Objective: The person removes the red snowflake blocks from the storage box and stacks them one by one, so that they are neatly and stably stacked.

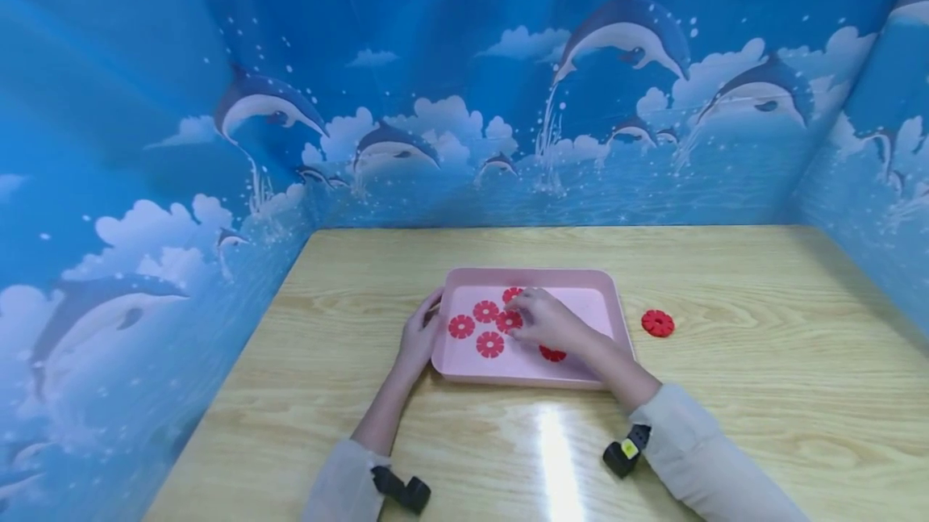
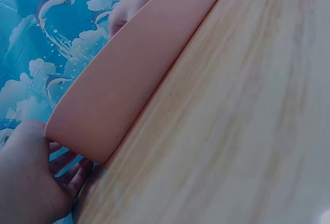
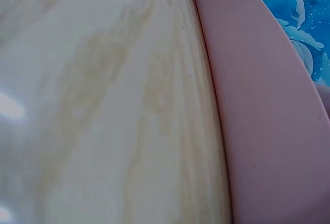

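Observation:
A shallow pink tray [image 1: 537, 381] sits on the table with several red notched discs lying in it, among them one at the left [image 1: 460, 327] and one nearer the front [image 1: 489, 344]. My left hand [image 1: 418, 338] holds the tray's left side; in the left wrist view its fingers [image 2: 77, 175] bend against the outer wall at the corner. Over the tray reaches my right hand [image 1: 547, 322], thumb and forefinger at opposite edges of a red notched disc [image 1: 509, 322]. Another disc [image 1: 553, 354] shows partly beneath that hand. The right wrist view shows only the tray's outer wall [image 3: 273, 105], not the fingertips.
A red notched disc [image 1: 657, 323], looking thicker than the others, lies on the wooden table [image 1: 762, 409] to the right of the tray. Blue dolphin-print sheeting [image 1: 450, 62] borders the table at the back and both sides.

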`<move>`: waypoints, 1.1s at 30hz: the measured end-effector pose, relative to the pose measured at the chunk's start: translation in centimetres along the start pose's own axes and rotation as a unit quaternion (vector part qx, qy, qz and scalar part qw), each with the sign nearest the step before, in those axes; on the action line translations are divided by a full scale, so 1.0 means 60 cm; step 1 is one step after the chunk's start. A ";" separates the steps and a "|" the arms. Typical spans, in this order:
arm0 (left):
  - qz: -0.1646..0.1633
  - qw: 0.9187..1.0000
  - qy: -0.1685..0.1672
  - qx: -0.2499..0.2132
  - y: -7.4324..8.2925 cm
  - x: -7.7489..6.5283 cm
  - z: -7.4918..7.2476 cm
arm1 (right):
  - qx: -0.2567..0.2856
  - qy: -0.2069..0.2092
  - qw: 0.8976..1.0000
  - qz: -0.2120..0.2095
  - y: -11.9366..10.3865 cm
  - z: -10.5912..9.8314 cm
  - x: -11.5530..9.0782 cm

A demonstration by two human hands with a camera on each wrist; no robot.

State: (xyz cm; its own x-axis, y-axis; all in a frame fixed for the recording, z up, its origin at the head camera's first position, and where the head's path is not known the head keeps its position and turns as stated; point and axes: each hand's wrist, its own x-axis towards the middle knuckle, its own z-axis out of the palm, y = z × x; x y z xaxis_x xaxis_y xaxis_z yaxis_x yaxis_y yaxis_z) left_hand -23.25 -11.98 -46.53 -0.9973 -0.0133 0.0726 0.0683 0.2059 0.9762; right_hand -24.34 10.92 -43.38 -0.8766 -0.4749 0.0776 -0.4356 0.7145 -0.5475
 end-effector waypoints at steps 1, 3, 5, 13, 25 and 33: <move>-0.001 1.000 0.001 0.001 0.000 0.000 0.000 | -0.003 0.002 1.000 -0.001 0.001 0.002 0.001; -0.002 1.000 0.003 0.003 0.001 0.000 -0.001 | -0.010 0.005 1.000 -0.001 0.003 0.004 0.001; 0.000 1.000 0.004 0.003 0.000 0.001 -0.001 | -0.018 0.008 1.000 -0.007 0.006 0.008 0.002; 0.005 1.000 0.006 0.003 -0.001 0.002 -0.003 | -0.042 0.019 0.998 -0.034 0.009 0.010 0.006; -0.009 1.000 0.003 0.005 -0.001 0.001 -0.002 | -0.040 0.018 0.999 -0.029 0.008 0.010 0.003; 0.001 1.000 0.002 0.008 0.000 -0.002 -0.001 | -0.034 0.027 0.999 -0.023 0.006 0.006 -0.003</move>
State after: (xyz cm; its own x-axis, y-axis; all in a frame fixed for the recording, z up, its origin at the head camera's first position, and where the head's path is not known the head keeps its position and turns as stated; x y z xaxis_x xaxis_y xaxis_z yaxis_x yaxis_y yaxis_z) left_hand -23.13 -12.01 -46.52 -0.9970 -0.0159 0.0758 0.0704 0.2216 0.9726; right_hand -24.26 11.09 -43.90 -0.8644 -0.4807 0.1472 -0.4867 0.7267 -0.4848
